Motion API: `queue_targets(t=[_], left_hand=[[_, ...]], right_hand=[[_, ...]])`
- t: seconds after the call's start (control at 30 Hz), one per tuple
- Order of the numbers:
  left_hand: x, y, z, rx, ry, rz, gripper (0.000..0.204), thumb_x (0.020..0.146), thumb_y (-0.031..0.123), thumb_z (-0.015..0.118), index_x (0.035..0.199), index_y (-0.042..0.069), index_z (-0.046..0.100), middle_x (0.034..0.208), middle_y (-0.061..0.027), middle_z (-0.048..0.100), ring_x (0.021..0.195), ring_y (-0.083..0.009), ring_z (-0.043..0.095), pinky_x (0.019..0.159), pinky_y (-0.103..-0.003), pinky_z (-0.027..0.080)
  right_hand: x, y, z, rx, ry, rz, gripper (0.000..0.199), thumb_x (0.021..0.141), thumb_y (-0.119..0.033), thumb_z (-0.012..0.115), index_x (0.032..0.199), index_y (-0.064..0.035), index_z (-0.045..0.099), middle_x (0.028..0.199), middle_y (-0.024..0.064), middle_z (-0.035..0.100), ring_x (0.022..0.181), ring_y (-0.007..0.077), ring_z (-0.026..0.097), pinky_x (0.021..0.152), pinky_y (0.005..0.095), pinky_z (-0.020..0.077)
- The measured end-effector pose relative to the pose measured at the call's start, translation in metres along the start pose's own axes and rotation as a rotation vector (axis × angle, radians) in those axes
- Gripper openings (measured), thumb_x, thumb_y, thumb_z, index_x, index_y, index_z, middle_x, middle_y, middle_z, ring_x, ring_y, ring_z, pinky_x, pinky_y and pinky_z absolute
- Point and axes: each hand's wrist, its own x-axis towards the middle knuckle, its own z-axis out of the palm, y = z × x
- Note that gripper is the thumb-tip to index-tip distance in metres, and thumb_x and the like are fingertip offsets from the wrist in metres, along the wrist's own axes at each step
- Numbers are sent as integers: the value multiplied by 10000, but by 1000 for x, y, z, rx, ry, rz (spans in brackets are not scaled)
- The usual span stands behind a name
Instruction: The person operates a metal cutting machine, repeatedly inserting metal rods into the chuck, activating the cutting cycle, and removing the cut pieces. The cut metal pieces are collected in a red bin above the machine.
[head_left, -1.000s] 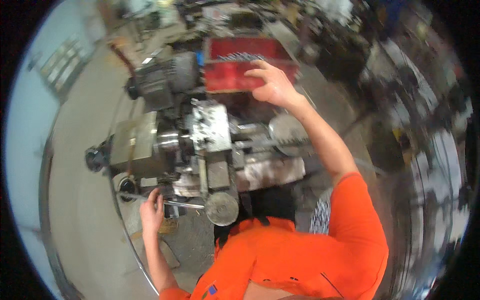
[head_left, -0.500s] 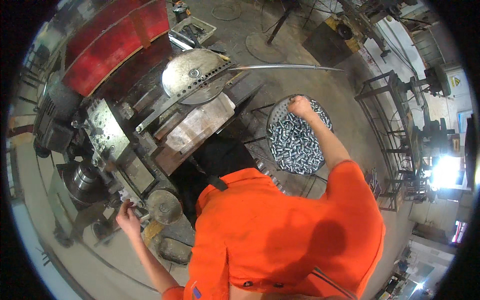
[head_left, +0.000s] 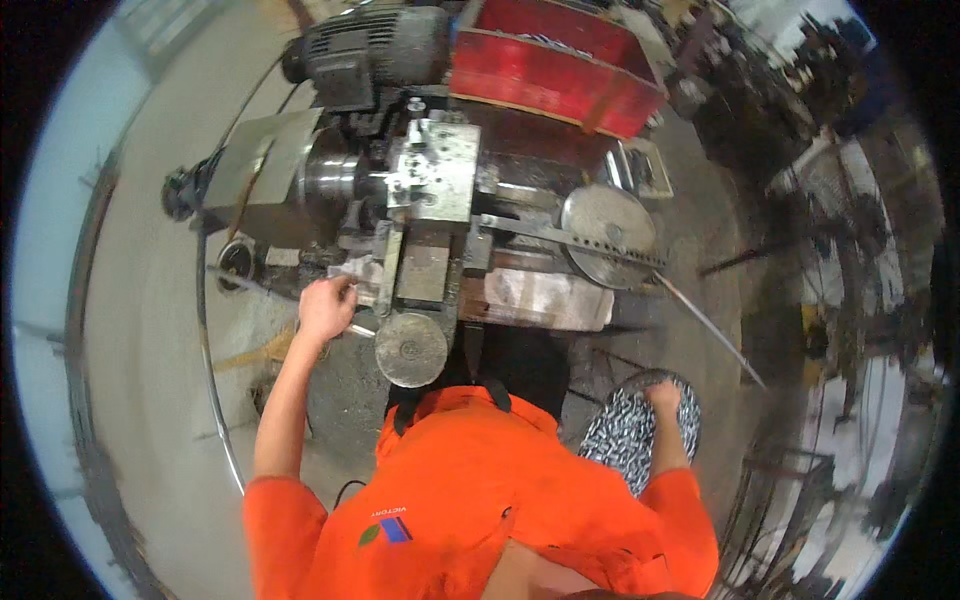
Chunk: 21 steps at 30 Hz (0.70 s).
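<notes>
My left hand point(head_left: 325, 308) is closed around a thin metal lever on the left front of a grey metal machine point(head_left: 430, 180). A round metal handwheel point(head_left: 411, 349) sits just right of that hand. My right hand point(head_left: 662, 397) reaches down into a round container of small shiny metal parts point(head_left: 625, 435) by my right side. Its fingers are buried among the parts, so its grip is hidden. My orange shirt fills the lower middle of the view.
A red tray point(head_left: 555, 75) stands behind the machine, with a dark electric motor point(head_left: 370, 45) to its left. A round perforated metal disc point(head_left: 605, 235) sits on the machine's right side. A long thin rod point(head_left: 705, 325) slants over the concrete floor. Cluttered racks line the right.
The view has swung back toward the machine. My right hand stays at the container of parts. My left hand has moved up onto the lever.
</notes>
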Motion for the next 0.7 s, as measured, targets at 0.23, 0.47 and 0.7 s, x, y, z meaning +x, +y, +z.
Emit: queue_targets(t=[0.23, 0.47, 0.7], left_hand=[[-3, -8, -8, -462, -73, -1, 247, 793, 183, 555, 966, 44, 664, 735, -174, 643, 694, -285, 649, 645, -364, 496], [-10, 105, -71, -453, -30, 290, 279, 849, 277, 583, 916, 18, 666, 797, -162, 660, 718, -258, 654, 651, -330, 495], [-26, 122, -78, -597, -71, 344, 387, 844, 396, 576, 732, 33, 645, 578, -134, 583, 541, -299, 578, 512, -376, 438]], right_hand=[[-39, -35, -54, 755, 459, -330, 181, 635, -128, 636, 781, -31, 685, 930, 137, 648, 906, 285, 623, 806, 324, 486], [-202, -213, -263, 958, 519, -1199, 429, 557, 6, 553, 974, -19, 653, 1126, 166, 532, 989, 298, 571, 848, 329, 456], [-288, -307, -349, 770, 548, -1743, 444, 539, -95, 608, 973, -2, 622, 1088, 156, 521, 925, 314, 527, 787, 379, 455]])
